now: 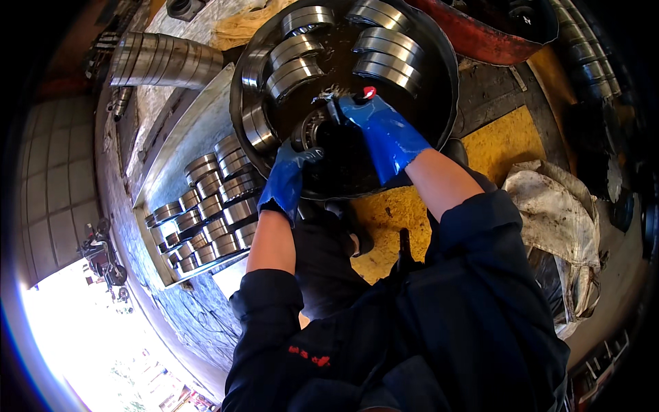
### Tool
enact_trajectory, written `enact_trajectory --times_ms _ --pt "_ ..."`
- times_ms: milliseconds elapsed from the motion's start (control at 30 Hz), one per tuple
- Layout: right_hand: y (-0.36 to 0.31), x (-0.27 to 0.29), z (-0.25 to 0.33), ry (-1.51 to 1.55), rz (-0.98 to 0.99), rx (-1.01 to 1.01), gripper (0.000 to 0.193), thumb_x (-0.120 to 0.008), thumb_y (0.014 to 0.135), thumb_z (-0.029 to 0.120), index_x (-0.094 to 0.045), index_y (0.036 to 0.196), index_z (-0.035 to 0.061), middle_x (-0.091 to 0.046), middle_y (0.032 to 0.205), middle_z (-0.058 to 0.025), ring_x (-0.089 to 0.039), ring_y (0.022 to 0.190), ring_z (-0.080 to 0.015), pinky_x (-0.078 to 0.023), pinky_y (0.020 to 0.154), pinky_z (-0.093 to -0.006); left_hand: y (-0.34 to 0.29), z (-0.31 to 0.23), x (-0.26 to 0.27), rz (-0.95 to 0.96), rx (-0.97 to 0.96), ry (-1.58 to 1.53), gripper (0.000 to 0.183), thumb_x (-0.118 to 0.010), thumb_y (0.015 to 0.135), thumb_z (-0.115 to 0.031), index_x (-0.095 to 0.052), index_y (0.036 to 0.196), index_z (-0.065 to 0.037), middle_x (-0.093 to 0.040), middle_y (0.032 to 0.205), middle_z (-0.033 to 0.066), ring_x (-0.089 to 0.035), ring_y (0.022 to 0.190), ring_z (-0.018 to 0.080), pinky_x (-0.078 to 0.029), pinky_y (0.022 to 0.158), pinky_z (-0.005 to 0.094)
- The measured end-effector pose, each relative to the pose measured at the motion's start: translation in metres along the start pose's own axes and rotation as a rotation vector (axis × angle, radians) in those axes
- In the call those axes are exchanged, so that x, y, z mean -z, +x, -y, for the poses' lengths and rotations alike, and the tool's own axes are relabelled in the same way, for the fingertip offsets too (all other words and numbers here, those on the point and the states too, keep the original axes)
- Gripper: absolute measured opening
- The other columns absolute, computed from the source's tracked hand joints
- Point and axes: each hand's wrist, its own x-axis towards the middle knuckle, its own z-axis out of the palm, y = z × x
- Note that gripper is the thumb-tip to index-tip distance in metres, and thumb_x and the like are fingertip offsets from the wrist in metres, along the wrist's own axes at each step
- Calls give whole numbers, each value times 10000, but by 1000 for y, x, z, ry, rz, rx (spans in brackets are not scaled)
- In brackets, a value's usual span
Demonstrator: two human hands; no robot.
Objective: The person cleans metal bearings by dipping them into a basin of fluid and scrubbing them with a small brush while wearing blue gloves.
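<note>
My left hand (285, 175), in a blue rubber glove, grips a dark, wet roller bearing (310, 130) at its near side, inside a large round black basin (449, 103). Just right of that bearing, my right hand (381, 130), gloved the same way, is closed around a tool with a red end (370, 92); its kind is not clear, and a dark part of it reaches toward the bearing. Pale streaks like bristles or splashing liquid show beside the fingers. Several shiny steel bearings (295, 77) stand along the basin's left side, and more bearings (388, 44) at its right.
Left of the basin, a metal tray (147, 185) holds rows of steel bearings (206, 185). Stacked rings (165, 60) lie farther back. A red-sided container (480, 41) stands at the far right, with a yellow board (504, 144) and a dirty white sack (556, 206) nearer me.
</note>
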Motion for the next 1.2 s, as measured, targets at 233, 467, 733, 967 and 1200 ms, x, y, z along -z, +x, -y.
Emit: enact_trajectory --times_ms 233,467,733,967,1200 --pt "-15 10 0 -159 -263 -186 465 -618 852 443 -727 1089 57 -726 1003 -212 -697 984 -327 -531 857 -392 7 7 9 3 58 49 454 -726 847 -122 -604 1272 -16 -685 1059 93 -648 983 198 -511 876 335" --pt "-55 32 51 -175 -30 -298 458 -596 891 433 -704 1163 80 -732 1027 -169 -694 1014 -289 -524 876 -365 6 17 26 -35 -388 620 517 -511 1002 -381 -512 1389 -38 -575 1362 171 -527 1285 283 -381 1092 361" --pt "-76 12 36 -45 254 -84 435 -579 892 403 -705 1149 75 -724 1054 -175 -685 1028 -305 -527 870 -379 -1 4 18 -147 -154 1321 641 -240 967 -37 -244 1563 -275 -385 1549 158 -427 1388 335 -356 1146 430" --pt "-77 16 13 164 271 150 416 -564 893 377 -705 1137 71 -717 1078 -180 -678 1040 -319 -530 864 -392 26 30 36 -110 -386 1379 715 -333 891 93 -314 1534 -218 -480 1442 221 -510 1288 367 -428 1080 415" --pt "-61 15 -2 -119 233 238 398 -550 894 351 -706 1126 67 -710 1102 -185 -671 1053 -333 -532 858 -405 39 46 46 -81 -542 1191 602 -371 900 116 -441 1455 -108 -551 1366 205 -533 1260 354 -433 1077 390"
